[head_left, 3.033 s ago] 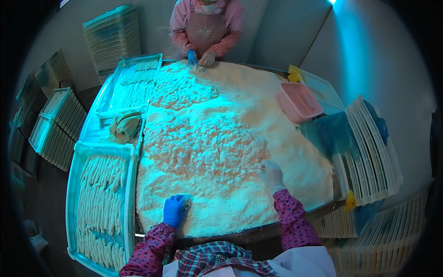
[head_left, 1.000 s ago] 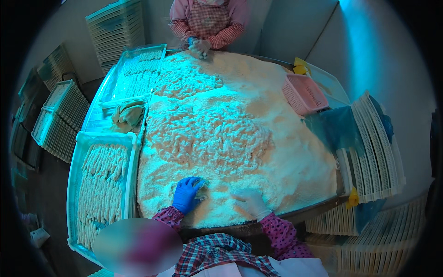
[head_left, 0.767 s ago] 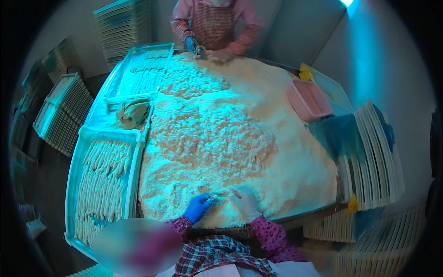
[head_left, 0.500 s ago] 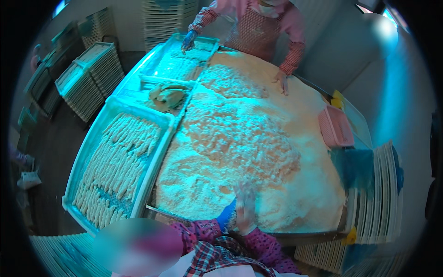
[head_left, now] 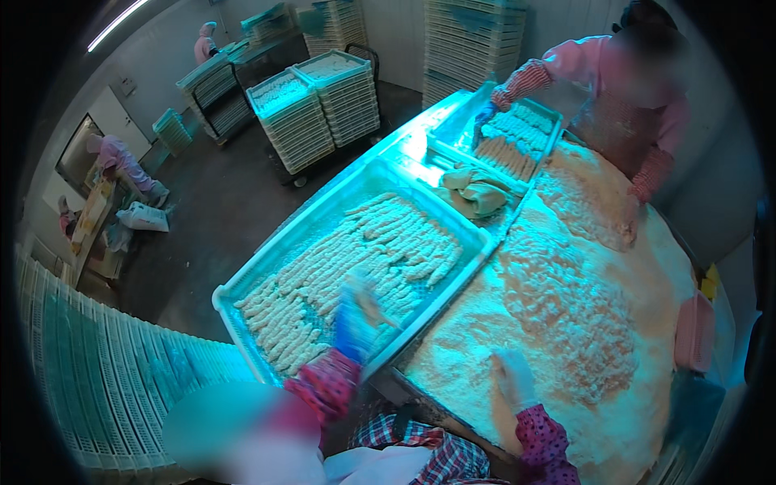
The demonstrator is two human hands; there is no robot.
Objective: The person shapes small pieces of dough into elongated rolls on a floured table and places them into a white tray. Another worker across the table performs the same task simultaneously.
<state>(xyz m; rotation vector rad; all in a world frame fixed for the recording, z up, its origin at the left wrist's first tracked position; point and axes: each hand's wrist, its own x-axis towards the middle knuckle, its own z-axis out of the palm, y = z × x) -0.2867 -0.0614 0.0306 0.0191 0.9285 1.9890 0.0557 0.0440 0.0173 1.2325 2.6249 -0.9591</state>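
My left hand (head_left: pixel 351 320), in a blue glove, is over the near part of a large pale tray (head_left: pixel 267 276). Motion smears its fingers, but a pale breaded strip (head_left: pixel 375 310) shows at them. Rows of crumb-coated strips (head_left: pixel 404 234) cover much of the tray's bottom. To the right, my right hand (head_left: pixel 514 378), in a thin whitish glove, is at the near side of a broad bed of crumbs (head_left: pixel 461 347). Its fingers are stretched out and slightly bent, with nothing visible in them. Lumpy, flaky crumbs (head_left: pixel 574 315) are heaped in the middle of that bed.
Across the crumbs stands a co-worker (head_left: pixel 614 121), one gloved hand at a smaller tray (head_left: pixel 558 121) of strips. A bunched cloth (head_left: pixel 477 192) lies between the trays. A pink basket (head_left: pixel 693 331) is far right. Stacked trays (head_left: pixel 319 121) stand on a trolley; more stacks (head_left: pixel 121 364) rise at left.
The view has turned left. My left hand has moved from beside my right hand at the crumbs to above the tray of strips. My right hand stays at the crumbs' near side.
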